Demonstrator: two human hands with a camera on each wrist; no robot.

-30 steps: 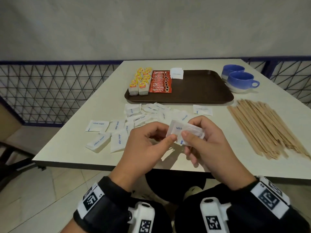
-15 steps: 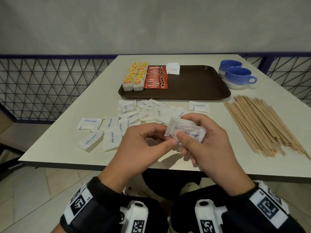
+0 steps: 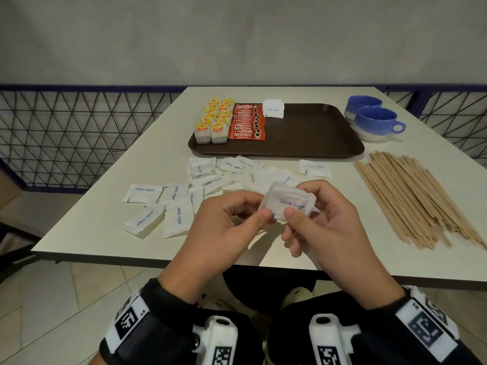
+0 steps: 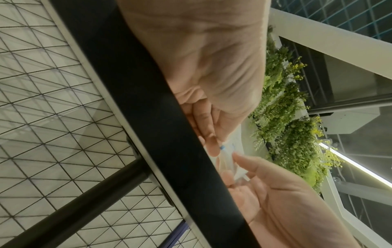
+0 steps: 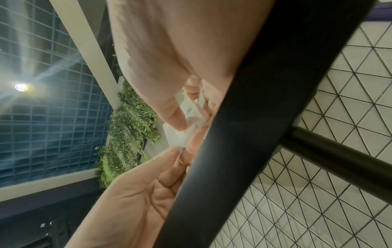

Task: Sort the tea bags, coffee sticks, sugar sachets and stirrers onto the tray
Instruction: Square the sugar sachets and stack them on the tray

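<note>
Both hands hold a small stack of white sugar sachets (image 3: 288,202) above the table's near edge. My left hand (image 3: 237,217) pinches its lower left corner with thumb and fingers. My right hand (image 3: 313,214) grips the stack from the right, thumb on top. The same stack (image 5: 186,124) shows in the right wrist view. Several loose sugar sachets (image 3: 179,204) lie on the table beyond the hands. The brown tray (image 3: 311,133) carries tea bags (image 3: 214,119), red coffee sticks (image 3: 247,122) and a few sugar sachets (image 3: 274,108). Wooden stirrers (image 3: 411,198) lie in a pile at the right.
Two blue cups (image 3: 374,121) stand right of the tray. A single sachet (image 3: 315,168) lies apart in front of the tray. A black mesh fence (image 3: 79,135) runs behind the white table (image 3: 105,219).
The sachet stack has tilted and turned slightly in my hands, with its printed face now towards the camera. Both hands stay at the near edge.
</note>
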